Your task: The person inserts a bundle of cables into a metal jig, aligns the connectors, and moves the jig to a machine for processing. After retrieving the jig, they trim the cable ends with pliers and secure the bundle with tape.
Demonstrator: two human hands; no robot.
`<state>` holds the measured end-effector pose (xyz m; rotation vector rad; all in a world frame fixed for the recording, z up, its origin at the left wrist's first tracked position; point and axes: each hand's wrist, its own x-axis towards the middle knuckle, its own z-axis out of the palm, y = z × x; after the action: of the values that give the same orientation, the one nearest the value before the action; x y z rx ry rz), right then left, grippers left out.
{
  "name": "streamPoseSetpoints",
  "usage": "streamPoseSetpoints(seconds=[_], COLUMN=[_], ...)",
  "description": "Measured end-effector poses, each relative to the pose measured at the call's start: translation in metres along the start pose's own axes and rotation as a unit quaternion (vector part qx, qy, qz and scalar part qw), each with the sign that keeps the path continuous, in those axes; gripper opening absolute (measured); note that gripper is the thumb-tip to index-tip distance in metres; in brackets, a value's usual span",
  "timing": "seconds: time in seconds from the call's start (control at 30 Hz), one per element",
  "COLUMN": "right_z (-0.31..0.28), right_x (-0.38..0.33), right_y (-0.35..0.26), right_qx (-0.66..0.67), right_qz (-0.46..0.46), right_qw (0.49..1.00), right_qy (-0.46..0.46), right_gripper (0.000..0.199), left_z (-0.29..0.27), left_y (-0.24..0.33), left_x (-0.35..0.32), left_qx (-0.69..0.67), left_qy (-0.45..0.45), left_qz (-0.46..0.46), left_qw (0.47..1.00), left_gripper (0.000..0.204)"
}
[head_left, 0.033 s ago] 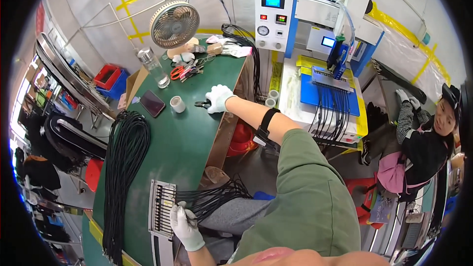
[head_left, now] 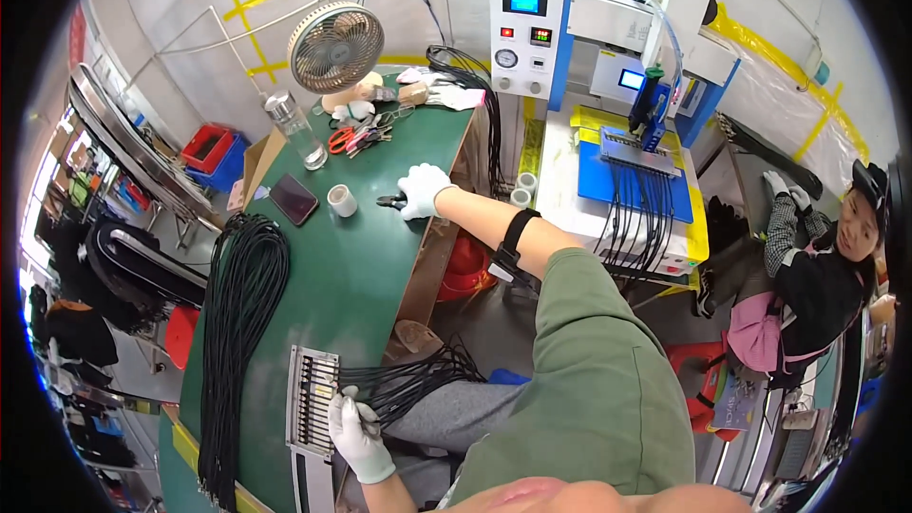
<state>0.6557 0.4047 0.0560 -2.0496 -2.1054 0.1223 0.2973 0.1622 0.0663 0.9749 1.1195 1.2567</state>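
My right hand (head_left: 425, 192), in a white glove, reaches forward to the right edge of the green table (head_left: 356, 256). It is closed on black pliers (head_left: 389, 200), whose short jaws point left; the handles are hidden in the glove. My left hand (head_left: 359, 439), also gloved, is closed beside the right edge of a metal fixture (head_left: 313, 399); what its fingers hold, if anything, cannot be made out. A row of black cable ends lies in this fixture, and the black cables (head_left: 418, 382) run right from it across my lap.
A long bundle of black cables (head_left: 237, 323) lies along the table's left side. Farther back are a phone (head_left: 294, 199), white roll (head_left: 342, 200), glass bottle (head_left: 302, 138), red-handled scissors (head_left: 341, 140) and fan (head_left: 336, 47). A machine (head_left: 608, 171) stands right; beyond sits another person (head_left: 817, 275).
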Motion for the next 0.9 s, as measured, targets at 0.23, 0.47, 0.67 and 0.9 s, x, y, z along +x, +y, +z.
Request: streamPoseSetpoints(seconds=[0.23,0.47,0.67,0.9], right_z=[0.028,0.016,0.011,0.020], right_x=[-0.098,-0.211,-0.225,-0.224], right_y=[-0.045,-0.140,-0.177,-0.187], right_qx=[0.506,0.681,0.329,0.241], right_qz=[0.031,-0.025,-0.254,-0.339], right_qw=[0.862,0.701,0.909,0.908], right_qy=[-0.028,-0.209,-0.036,0.051], right_gripper=[0.045,0.050,0.060,0.058], left_z=[-0.011,-0.023,-0.039,-0.051], left_y=[-0.001,0.006,-0.003,-0.015], left_x=[-0.015,-0.021,-0.026,-0.027], left_qx=[0.009,0.027,-0.004,-0.065], left_qy=[0.012,0.016,0.009,0.010], left_qz=[-0.021,-0.089,-0.117,-0.129], left_qw=[1.000,0.996,0.993,0.989], left_gripper=[0.040,0.038,0.037,0.036])
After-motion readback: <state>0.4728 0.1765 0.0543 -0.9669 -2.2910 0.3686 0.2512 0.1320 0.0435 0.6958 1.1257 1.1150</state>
